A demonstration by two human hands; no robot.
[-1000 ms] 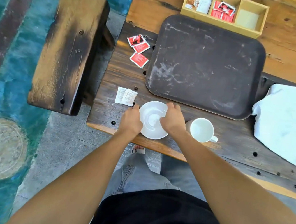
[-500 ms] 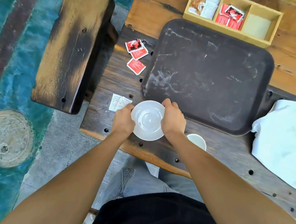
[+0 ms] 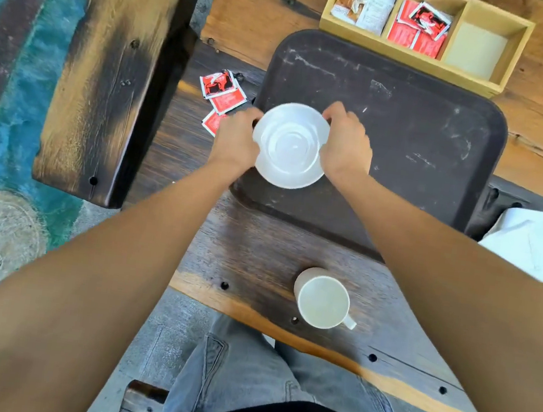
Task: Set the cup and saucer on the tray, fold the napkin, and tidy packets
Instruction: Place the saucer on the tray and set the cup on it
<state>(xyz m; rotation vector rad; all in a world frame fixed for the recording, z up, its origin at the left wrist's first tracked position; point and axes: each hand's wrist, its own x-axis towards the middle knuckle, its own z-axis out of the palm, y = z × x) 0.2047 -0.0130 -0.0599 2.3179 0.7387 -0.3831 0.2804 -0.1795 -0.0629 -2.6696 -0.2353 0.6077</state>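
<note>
- While your left hand (image 3: 235, 139) grips the left rim of the round white ceramic saucer (image 3: 290, 144), your right hand (image 3: 347, 143) grips its right rim; the fingers of both are curled and pinching the saucer's edge.
- You have the saucer over the near-left corner of the dark brown rectangular plastic tray (image 3: 411, 127); whether it rests on the tray or hangs just above it cannot be told.
- Your white ceramic cup (image 3: 323, 302) stands upright on the dark wooden table (image 3: 250, 255), near you and well apart from the saucer, with its handle pointing right and towards you. It looks empty.
- At the right edge of the view lies the white cloth napkin (image 3: 540, 248), loose on the table just beside the tray's right side.
- Left of the tray, a few red paper packets (image 3: 223, 90) lie on the table in a small overlapping cluster; your left hand covers part of the nearest one.
- Beyond the tray's far edge sits the light wooden three-compartment box (image 3: 417, 55). Its left compartment holds brown and white packets, its middle one red packets, and its right one shows only its pale floor.
- A scorched wooden bench (image 3: 116, 64) stands to the left of the table, above a teal floor.
</note>
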